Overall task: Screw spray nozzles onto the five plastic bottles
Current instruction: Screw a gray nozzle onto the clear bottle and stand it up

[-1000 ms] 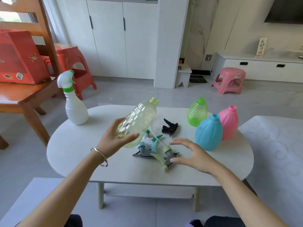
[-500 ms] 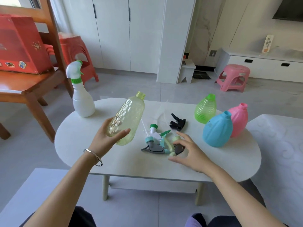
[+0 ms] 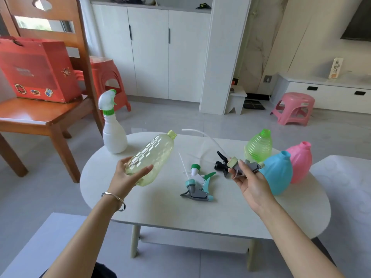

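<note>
The clear yellowish bottle (image 3: 154,154) is held off the desk (image 3: 160,213), tilted with its open neck toward one o'clock, probably so the threads face the incoming nozzle. The left hand (image 3: 127,177) cradles its lower body, fingers and thumb curled round it. At three o'clock from the bottle, the right hand (image 3: 252,184) pinches a grey nozzle (image 3: 240,166) between thumb and fingers. The nozzle's dip tube (image 3: 204,135) arches away toward eleven o'clock, and I'd guess it must enter the neck first. Between the hands lie a black nozzle (image 3: 220,163), a green-and-white nozzle (image 3: 197,171) and a teal nozzle (image 3: 195,193). At the desk's ten o'clock the white bottle (image 3: 114,137) already wears a sprayer. At two o'clock the green bottle (image 3: 260,145), blue bottle (image 3: 278,173) and pink bottle (image 3: 300,161) wait bare-necked.
</note>
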Available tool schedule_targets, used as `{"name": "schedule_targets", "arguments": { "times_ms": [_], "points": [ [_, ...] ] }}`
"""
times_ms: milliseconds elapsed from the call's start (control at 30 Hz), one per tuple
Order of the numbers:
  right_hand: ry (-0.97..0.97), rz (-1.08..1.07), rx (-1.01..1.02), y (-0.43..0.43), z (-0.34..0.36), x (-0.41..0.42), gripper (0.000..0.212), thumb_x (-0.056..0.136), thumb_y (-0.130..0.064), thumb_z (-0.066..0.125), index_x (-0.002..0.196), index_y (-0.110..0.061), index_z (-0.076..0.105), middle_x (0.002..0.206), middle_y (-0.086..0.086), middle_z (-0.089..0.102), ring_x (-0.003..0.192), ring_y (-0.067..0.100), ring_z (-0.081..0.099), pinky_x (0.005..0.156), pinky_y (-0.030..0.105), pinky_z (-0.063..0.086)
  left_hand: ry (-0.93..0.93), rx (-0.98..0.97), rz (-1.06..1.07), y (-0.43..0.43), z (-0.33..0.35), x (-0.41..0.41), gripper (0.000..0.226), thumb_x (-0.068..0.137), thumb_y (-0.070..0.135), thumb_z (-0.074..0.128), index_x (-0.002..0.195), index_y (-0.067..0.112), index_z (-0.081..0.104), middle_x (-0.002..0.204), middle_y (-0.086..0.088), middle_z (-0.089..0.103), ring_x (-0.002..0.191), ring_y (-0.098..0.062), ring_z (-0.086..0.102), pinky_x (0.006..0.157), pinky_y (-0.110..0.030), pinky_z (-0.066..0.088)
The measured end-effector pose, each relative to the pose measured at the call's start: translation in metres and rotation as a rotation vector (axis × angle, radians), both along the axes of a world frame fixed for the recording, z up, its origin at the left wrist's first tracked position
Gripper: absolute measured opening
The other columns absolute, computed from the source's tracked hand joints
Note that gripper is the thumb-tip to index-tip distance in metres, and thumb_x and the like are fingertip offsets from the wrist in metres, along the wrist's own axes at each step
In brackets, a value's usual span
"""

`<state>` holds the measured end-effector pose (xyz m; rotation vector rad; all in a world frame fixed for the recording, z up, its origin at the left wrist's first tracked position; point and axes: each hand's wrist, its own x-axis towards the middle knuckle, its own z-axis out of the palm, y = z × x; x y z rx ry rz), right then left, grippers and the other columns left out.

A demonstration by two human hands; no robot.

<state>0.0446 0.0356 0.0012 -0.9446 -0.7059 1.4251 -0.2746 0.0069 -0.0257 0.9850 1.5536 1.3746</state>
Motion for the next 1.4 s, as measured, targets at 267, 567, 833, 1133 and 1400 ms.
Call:
{"name": "schedule_targets", "arguments": {
  "times_ms": [267, 567, 833, 1133, 1400],
  "points": [
    [0.019, 0.072, 0.032, 0.001, 0.001, 0.004, 0.016, 0.093, -0.014, 0.052, 0.102, -0.004, 0.061, 0.111, 0.013, 0.066, 0.062, 0.009, 0.063, 0.056, 0.017, 0.052, -0.030, -0.017, 0.002, -0.004, -0.005, -0.013, 0.098, 0.035, 0.056, 0.083, 0.120, 0.024, 0.046, 0.114, 0.002, 0.060, 0.099, -0.014, 0.064, 0.082, -0.035, 0.054],
    [-0.058, 0.180, -0.056, -0.001, 0.000, 0.001, 0.030, 0.069, -0.006, 0.071, 0.097, -0.011, 0.059, 0.086, 0.004, 0.062, 0.068, 0.010, 0.058, 0.057, 0.015, 0.052, 0.063, 0.021, -0.197, -0.010, -0.001, -0.006, 0.092, 0.033, 0.058, 0.086, 0.116, 0.032, 0.057, 0.116, 0.001, 0.065, 0.092, -0.007, 0.069, 0.086, -0.032, 0.052],
    [-0.288, 0.232, 0.141, -0.007, 0.002, -0.030, 0.030, 0.071, -0.015, 0.072, 0.100, -0.021, 0.065, 0.090, -0.010, 0.069, 0.077, 0.000, 0.064, 0.067, 0.017, 0.050, -0.111, -0.031, -0.375, -0.010, 0.005, 0.019, 0.075, 0.039, 0.056, 0.088, 0.106, 0.030, 0.067, 0.107, 0.003, 0.073, 0.098, -0.013, 0.069, 0.082, -0.028, 0.056],
    [-0.462, 0.319, 0.329, -0.001, 0.006, -0.031, 0.025, 0.078, 0.000, 0.069, 0.102, -0.008, 0.066, 0.097, -0.009, 0.072, 0.092, 0.001, 0.066, 0.077, 0.013, 0.049, -0.155, -0.189, -0.282, -0.009, 0.003, 0.025, 0.079, 0.047, 0.069, 0.067, 0.109, 0.021, 0.063, 0.108, -0.005, 0.071, 0.094, -0.022, 0.070, 0.069, -0.030, 0.059],
    [-0.508, 0.318, 0.309, 0.007, 0.005, -0.024, 0.032, 0.066, -0.032, 0.073, 0.092, -0.013, 0.069, 0.099, -0.010, 0.070, 0.095, 0.006, 0.065, 0.092, 0.023, 0.050, -0.115, -0.049, -0.361, -0.007, 0.006, 0.028, 0.078, 0.051, 0.054, 0.076, 0.121, 0.027, 0.056, 0.122, -0.003, 0.065, 0.103, -0.015, 0.067, 0.077, -0.028, 0.057]
  ]
}}
